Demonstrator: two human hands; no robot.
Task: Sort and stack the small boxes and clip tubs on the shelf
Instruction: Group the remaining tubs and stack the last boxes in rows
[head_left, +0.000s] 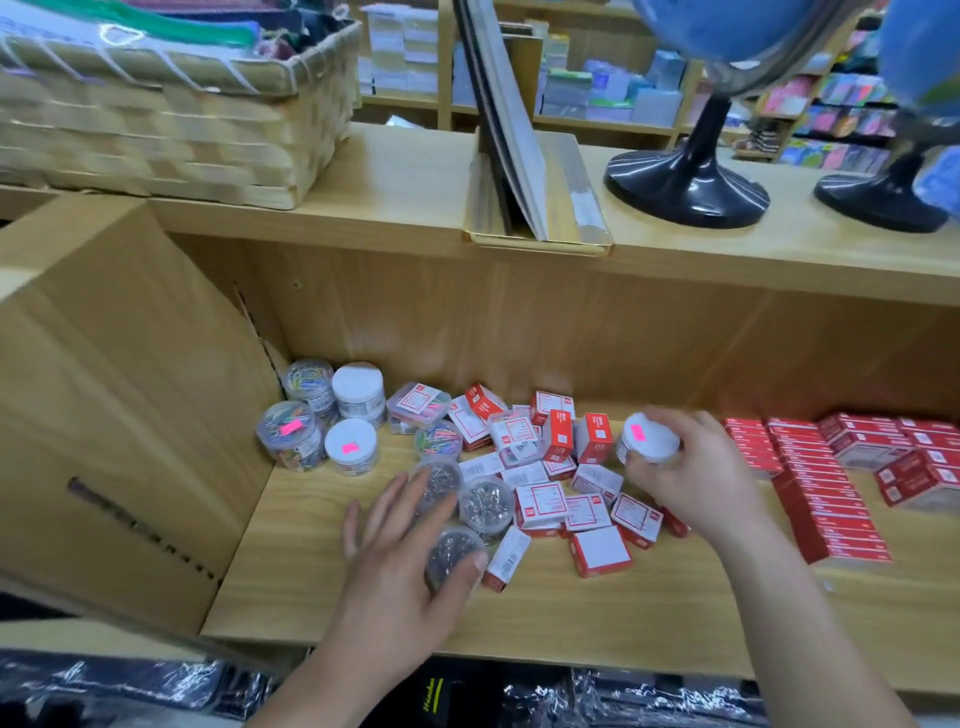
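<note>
right hand (696, 473) has fingers and thumb curled round a white-lid tub (649, 441), pink sticker on the lid, held over the far right edge of the loose pile. left hand (400, 556) is palm down with fingers spread and near straight, lying over a silver clip tub (451, 553), thumb against that tub's right side; reads as resting on it, not a closed grasp, though there's some motion blur. its fingertips reach onto a second silver tub (441, 480); third silver tub (485, 503) sits just right of that, touching. loose red-and-white boxes (540, 506) lie jumbled mid shelf (597, 613) between the two hands, some flat, some on edge. just beyond the silver tubs: a coloured-clip tub (439, 441) and a clear flat case (418, 413) of coloured clips. far left corner: cluster of four tubs (350, 447), two coloured, two white-lid, packed together beside a cardboard carton (104, 415). right side: stacked red boxes (821, 499) in neat rows. on the top board above: woven basket (156, 130) left, two black globe stands (685, 182) right
</note>
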